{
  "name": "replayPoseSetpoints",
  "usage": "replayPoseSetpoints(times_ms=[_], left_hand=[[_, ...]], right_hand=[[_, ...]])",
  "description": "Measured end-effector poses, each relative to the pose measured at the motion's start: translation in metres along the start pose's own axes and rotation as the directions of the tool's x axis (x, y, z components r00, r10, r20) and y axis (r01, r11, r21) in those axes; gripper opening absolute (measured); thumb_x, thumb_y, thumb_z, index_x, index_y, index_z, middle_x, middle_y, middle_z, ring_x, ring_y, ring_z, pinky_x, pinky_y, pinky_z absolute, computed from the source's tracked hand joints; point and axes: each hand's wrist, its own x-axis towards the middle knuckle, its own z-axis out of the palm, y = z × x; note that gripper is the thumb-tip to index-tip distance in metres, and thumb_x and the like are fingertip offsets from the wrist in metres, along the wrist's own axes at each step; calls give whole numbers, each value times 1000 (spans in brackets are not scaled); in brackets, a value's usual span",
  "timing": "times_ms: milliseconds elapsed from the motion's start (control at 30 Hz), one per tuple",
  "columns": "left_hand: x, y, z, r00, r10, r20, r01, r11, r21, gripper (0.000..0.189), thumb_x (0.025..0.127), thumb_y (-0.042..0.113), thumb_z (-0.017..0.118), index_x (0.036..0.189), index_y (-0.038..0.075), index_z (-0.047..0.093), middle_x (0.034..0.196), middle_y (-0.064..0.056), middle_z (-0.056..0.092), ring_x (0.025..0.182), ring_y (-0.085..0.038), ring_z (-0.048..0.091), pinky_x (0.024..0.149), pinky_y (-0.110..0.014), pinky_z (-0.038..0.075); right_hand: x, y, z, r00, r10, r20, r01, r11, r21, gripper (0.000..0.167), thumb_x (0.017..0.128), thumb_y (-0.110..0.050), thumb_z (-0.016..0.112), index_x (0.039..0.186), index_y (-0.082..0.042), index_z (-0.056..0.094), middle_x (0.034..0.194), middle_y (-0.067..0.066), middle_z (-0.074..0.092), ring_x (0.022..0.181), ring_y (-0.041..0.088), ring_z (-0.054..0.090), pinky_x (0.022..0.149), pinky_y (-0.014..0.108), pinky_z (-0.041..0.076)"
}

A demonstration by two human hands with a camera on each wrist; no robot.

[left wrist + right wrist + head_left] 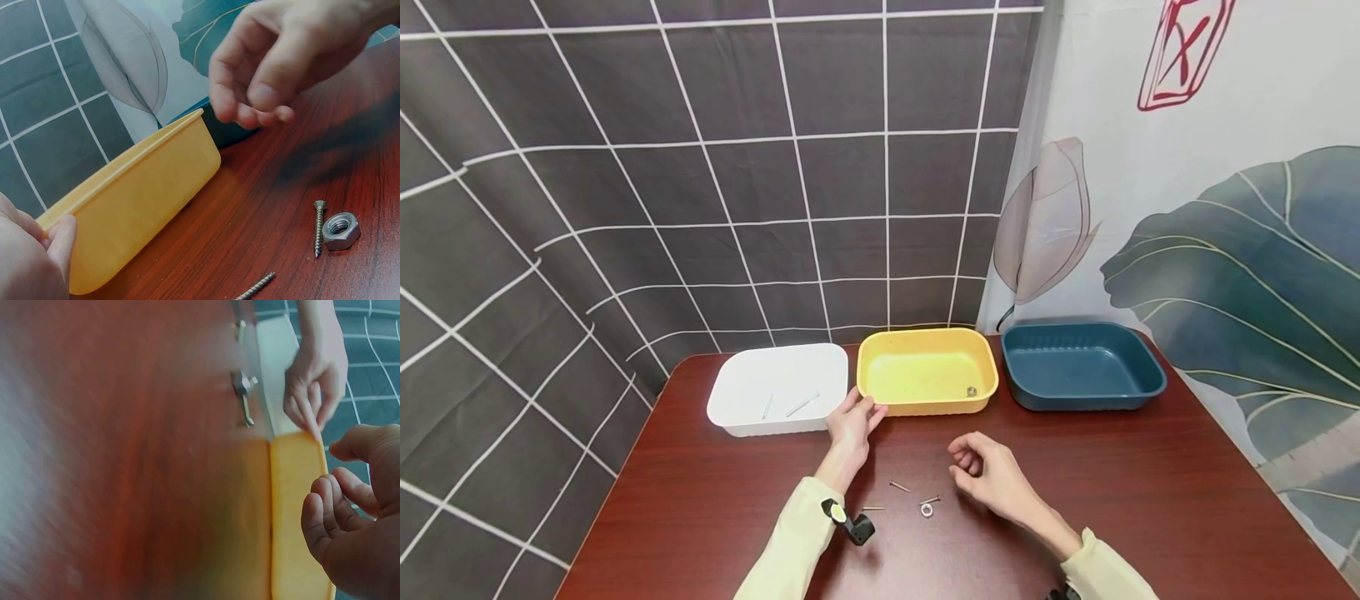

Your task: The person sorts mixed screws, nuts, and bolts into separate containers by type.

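My left hand [850, 433] pinches the front left corner of the yellow tray [925, 408]; in the left wrist view the thumb lies against its outer wall. Inside that tray, at the right, is a nut [972, 392]. My right hand [992, 475] hovers over the table in front of the tray, fingers loosely curled, nothing in them. Between the hands lie a hex nut [341, 230] with a screw [319, 228] beside it, another screw [899, 486] and a third screw [873, 508].
To the left stands a white tray [748, 429] with two thin screws [802, 404] in it. A dark blue tray [1082, 404] stands at the right. All three trays line the back edge of the brown table [700, 517], before a grid-patterned curtain [842, 175].
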Motion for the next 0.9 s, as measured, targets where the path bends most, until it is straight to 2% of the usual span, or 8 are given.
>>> replayPoseSetpoints(times_ms=[233, 533, 667, 900], left_hand=[[0, 0, 1, 1000, 11, 6, -11, 1000, -7, 48, 91, -19, 51, 139, -16, 45, 104, -19, 59, 69, -14, 62, 74, -30, 63], [0, 0, -1, 1000, 2, 2, -2, 1000, 1, 49, 91, -18, 51, 140, -15, 45, 103, -17, 59, 69, -14, 63, 75, -31, 63], [0, 0, -1, 1000, 5, 7, -5, 1000, -6, 49, 91, -18, 51, 140, -15, 45, 103, -18, 59, 69, -14, 62, 75, -31, 63], [1, 0, -1, 1000, 3, 6, -2, 1000, -9, 49, 91, -18, 51, 140, -16, 45, 102, -17, 60, 69, -14, 62, 74, -31, 63]], right_hand=[[-16, -7, 13, 998, -38, 46, 36, 998, 42, 28, 72, 11, 76, 94, -1, 64, 82, -3, 60, 69, 10, 58, 54, 22, 54], [-27, -8, 26, 993, -83, 89, 76, 994, 76, 31, 70, 12, 76, 94, -3, 63, 84, -2, 60, 69, 13, 59, 53, 20, 53], [-28, -8, 30, 991, -102, 84, 97, 993, 66, 30, 70, 12, 77, 93, -3, 64, 83, -2, 59, 68, 13, 59, 53, 19, 53], [-31, -7, 33, 993, -79, 89, 75, 996, 46, 31, 70, 10, 79, 92, -5, 64, 82, -3, 58, 69, 10, 57, 53, 18, 52]])
